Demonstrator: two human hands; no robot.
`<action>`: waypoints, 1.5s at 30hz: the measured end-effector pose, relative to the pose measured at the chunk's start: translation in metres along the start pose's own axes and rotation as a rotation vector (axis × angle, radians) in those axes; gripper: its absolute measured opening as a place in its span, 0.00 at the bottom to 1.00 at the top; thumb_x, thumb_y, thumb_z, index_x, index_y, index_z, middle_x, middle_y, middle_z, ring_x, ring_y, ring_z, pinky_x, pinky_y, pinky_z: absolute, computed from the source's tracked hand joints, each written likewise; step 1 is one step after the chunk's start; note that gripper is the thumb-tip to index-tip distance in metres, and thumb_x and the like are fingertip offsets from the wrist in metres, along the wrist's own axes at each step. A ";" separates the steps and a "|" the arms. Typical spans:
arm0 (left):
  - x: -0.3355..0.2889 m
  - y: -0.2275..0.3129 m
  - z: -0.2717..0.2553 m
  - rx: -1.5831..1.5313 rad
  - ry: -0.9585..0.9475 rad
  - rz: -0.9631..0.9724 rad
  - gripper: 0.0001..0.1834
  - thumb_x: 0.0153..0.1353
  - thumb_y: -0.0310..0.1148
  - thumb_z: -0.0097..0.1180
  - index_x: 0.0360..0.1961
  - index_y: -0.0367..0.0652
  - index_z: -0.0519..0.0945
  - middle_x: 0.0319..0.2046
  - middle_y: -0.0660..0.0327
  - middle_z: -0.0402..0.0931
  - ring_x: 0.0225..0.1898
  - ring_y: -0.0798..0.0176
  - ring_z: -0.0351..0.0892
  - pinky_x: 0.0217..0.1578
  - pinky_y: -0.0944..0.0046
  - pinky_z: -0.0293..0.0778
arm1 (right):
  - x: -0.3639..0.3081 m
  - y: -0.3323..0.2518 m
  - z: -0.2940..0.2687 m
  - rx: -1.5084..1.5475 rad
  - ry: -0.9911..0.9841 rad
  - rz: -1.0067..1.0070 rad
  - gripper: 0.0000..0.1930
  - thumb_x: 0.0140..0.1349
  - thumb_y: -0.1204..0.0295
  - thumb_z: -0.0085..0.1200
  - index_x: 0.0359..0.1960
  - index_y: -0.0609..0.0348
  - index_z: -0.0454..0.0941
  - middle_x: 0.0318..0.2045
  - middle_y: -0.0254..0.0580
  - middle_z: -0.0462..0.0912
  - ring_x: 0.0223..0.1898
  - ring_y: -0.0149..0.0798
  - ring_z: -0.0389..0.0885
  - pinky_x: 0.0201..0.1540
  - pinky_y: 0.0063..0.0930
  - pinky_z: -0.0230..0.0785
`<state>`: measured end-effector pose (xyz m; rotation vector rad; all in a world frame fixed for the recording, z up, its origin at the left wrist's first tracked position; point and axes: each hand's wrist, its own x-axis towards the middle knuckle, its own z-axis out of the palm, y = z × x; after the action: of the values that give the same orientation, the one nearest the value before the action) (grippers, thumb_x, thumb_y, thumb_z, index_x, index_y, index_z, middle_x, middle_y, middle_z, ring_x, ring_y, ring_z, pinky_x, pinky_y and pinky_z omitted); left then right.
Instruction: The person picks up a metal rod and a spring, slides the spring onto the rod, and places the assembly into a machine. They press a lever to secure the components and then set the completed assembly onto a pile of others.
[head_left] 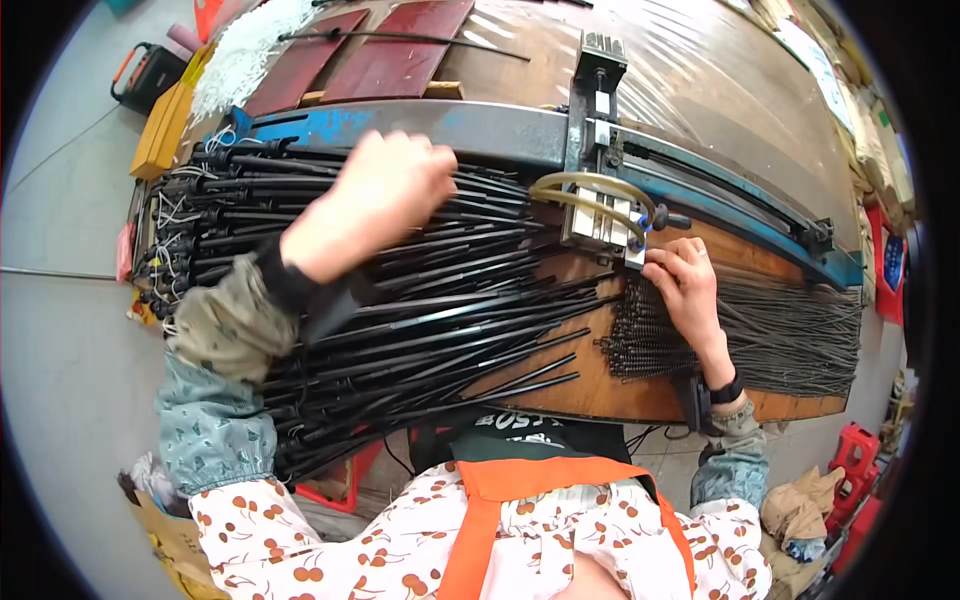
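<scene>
Along the table's (650,400) right half, inside the far edge: right hand (685,285) at a silver metal clamping fixture (596,226) topped by a looped, yellowish translucent hose (570,178). Thumb and forefinger drawn close together against its lower corner; whether they pinch a thin end there, cannot tell. Left hand (375,195) above the table's left half, fingers curled inward, motion-blurred; grip contents, if any, cannot tell.

Long, glossy black tubes (430,300) heap across the left half. Thin, dark wires with knobbly ends (790,330) lie bunched toward the right edge.

Risks, as I judge them: fingertips sit so near the fixture that a closing clamp could nip them. The hose loop might snag a raised wire. Loose stacking could let tubes roll off the near edge, especially if the left sleeve drags them; wires bunched this tightly may tangle when one is drawn out.

Surface: brown wood, bare near the middle of the near edge. A worn blue steel rail (500,132) runs along the far side; beyond it, dark red flat boards (400,50) and clear, wrinkled plastic film (720,90).

Room: pale grey floor (70,320); black case with orange handle (150,80) off the far left corner; red plastic container (850,455) off the near right corner.
</scene>
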<state>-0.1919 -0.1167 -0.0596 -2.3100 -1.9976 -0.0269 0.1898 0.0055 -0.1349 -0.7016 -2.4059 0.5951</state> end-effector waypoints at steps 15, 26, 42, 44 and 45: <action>-0.024 0.139 0.056 -0.054 -0.117 0.046 0.04 0.59 0.33 0.57 0.32 0.46 0.80 0.33 0.61 0.75 0.41 0.57 0.76 0.42 0.55 0.69 | 0.003 -0.002 -0.002 0.220 -0.295 0.143 0.11 0.69 0.70 0.59 0.47 0.65 0.84 0.35 0.48 0.87 0.38 0.37 0.86 0.46 0.30 0.76; -0.038 0.160 0.068 -0.205 0.312 0.013 0.08 0.53 0.30 0.56 0.34 0.37 0.78 0.34 0.56 0.70 0.37 0.56 0.75 0.24 0.64 0.78 | -0.005 0.021 0.018 0.412 -0.290 0.411 0.15 0.76 0.67 0.51 0.29 0.59 0.74 0.21 0.23 0.64 0.24 0.19 0.61 0.27 0.21 0.52; 0.023 0.176 -0.031 -0.124 0.039 0.343 0.21 0.56 0.30 0.59 0.52 0.46 0.76 0.33 0.60 0.75 0.35 0.57 0.83 0.27 0.59 0.81 | -0.039 -0.010 -0.037 0.200 0.180 -0.189 0.25 0.58 0.72 0.69 0.58 0.62 0.80 0.43 0.42 0.87 0.44 0.45 0.81 0.51 0.38 0.73; 0.054 0.184 -0.047 -0.078 0.131 0.479 0.15 0.54 0.26 0.58 0.45 0.42 0.75 0.34 0.57 0.73 0.38 0.54 0.79 0.35 0.58 0.79 | -0.051 0.014 -0.055 -0.050 0.432 -0.269 0.30 0.55 0.67 0.73 0.59 0.64 0.78 0.46 0.46 0.86 0.49 0.48 0.82 0.51 0.39 0.74; 0.070 0.180 -0.059 -0.097 0.205 0.547 0.14 0.53 0.24 0.58 0.43 0.41 0.75 0.34 0.55 0.73 0.37 0.53 0.77 0.35 0.56 0.78 | -0.060 0.035 -0.068 -0.107 0.470 -0.085 0.31 0.54 0.64 0.74 0.60 0.62 0.78 0.46 0.46 0.86 0.50 0.48 0.82 0.50 0.39 0.74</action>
<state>-0.0009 -0.0780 -0.0060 -2.7019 -1.2496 -0.3135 0.2864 0.0139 -0.1263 -0.6908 -2.0245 0.2323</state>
